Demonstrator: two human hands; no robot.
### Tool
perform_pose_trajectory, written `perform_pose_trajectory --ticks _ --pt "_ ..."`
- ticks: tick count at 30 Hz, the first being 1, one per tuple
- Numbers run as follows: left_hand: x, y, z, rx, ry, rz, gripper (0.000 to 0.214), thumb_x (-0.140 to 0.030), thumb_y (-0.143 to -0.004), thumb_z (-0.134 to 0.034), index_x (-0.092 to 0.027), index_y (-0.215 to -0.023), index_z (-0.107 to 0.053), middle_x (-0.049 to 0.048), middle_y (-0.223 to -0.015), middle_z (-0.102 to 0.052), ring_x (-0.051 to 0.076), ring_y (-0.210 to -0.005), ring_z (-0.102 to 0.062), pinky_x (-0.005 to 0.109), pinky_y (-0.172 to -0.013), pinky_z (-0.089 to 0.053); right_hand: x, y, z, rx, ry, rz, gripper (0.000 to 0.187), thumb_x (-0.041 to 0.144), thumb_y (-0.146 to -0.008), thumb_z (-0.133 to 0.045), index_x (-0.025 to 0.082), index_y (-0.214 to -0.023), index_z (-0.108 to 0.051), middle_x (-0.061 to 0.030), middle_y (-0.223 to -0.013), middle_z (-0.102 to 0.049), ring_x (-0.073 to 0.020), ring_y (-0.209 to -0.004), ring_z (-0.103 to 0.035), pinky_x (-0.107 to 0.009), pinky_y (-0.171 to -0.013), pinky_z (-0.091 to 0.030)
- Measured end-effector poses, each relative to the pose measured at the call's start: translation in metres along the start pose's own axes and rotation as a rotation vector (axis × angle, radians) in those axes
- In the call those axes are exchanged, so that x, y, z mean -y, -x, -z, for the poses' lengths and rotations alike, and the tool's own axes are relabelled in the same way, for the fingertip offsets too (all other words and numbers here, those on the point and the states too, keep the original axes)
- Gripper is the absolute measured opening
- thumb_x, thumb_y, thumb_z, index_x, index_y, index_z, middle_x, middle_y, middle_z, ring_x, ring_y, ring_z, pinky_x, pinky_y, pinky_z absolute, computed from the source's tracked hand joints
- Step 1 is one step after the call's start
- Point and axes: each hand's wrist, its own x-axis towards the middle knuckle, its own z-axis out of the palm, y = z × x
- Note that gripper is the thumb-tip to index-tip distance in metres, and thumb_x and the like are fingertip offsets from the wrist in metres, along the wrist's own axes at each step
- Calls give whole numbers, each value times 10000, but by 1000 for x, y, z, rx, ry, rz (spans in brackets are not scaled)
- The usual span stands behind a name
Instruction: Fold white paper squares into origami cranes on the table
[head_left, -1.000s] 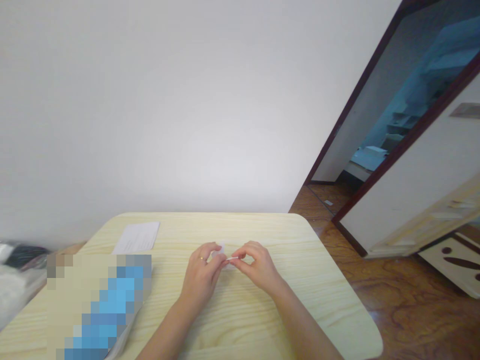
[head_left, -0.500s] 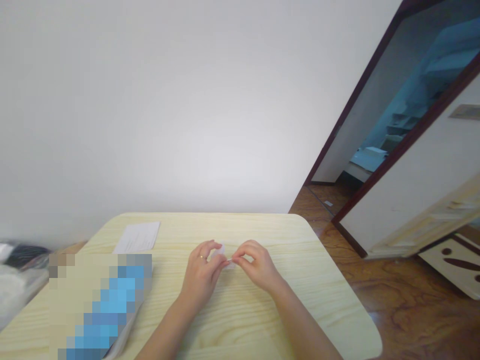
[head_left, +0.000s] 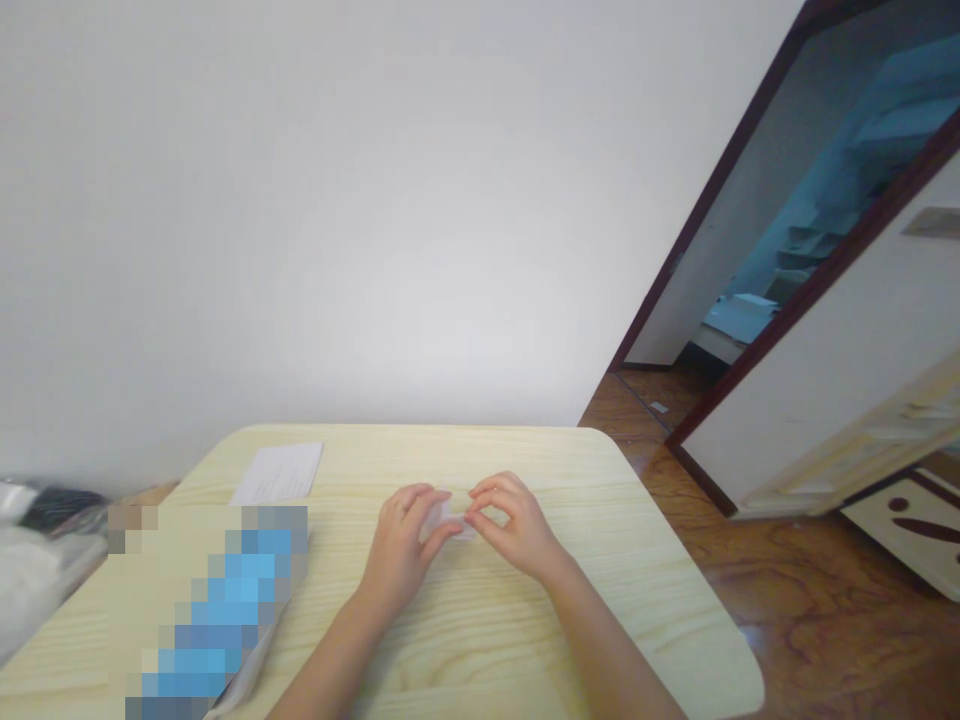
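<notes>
Now, at three o'clock, my right hand pinches the film's edge, likely for fine control, while my left hand curls at nine, its hold unclear.

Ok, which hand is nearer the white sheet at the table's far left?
Left. The left hand is to the white sheet's right; the right hand is farther right.

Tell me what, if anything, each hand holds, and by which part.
The right hand appears to pinch a small white piece by one edge; whether the left hand also grips it cannot be told.
</notes>
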Motion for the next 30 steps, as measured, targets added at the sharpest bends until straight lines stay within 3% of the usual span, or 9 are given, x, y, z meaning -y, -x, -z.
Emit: perform_pose_trajectory --ticks 2,5,10,18,24,30 --pt "1 0 0 3 46 93 322 -396 -724 -590 -182 -958 -532 54 -860 -567 191 -808 -545 344 -707 -462 -1 0 0 -29 22 9 22 224 -747 -597 215 -754 -615 -40 -856 -600 -164 -856 -532 -319 -775 -421" --pt "1 -1 0 26 64 155 254 -396 -734 -578 -179 -865 -566 35 -777 -565 173 -739 -551 312 -661 -468 -1 -1 0 -45 59 28 23 223 -748 -595 212 -740 -614 -40 -859 -591 -163 -862 -523 -322 -779 -413" --pt "1 0 -2 -67 -48 132 219 -380 -727 -590 -223 -870 -642 65 -871 -579 214 -834 -551 384 -744 -445 1 0 1 -66 104 50 39 239 -756 -589 220 -736 -617 -42 -881 -582 -172 -877 -509 -349 -801 -402" --pt "-1 1 -7 -3 251 160 141 -274 -767 -562 -205 -848 -655 40 -815 -657 168 -784 -599 310 -720 -492 4 0 0 -82 86 45 29 219 -757 -573 221 -753 -602 -46 -914 -566 -183 -924 -495 -365 -825 -394" --pt "-6 -1 -3 -7 265 121 138 -270 -765 -566 -210 -823 -677 39 -744 -648 155 -713 -594 287 -656 -493 4 0 0 -81 97 42 209 187 -741 -569 230 -945 -580 -53 -994 -544 -191 -986 -469 -378 -863 -378" --pt "-8 -1 -3 -33 261 113 119 -262 -757 -575 -204 -775 -677 33 -710 -637 147 -691 -586 276 -633 -486 5 0 0 -34 101 33 124 173 -759 -541 226 -847 -609 -53 -965 -551 -193 -961 -478 -377 -845 -381"
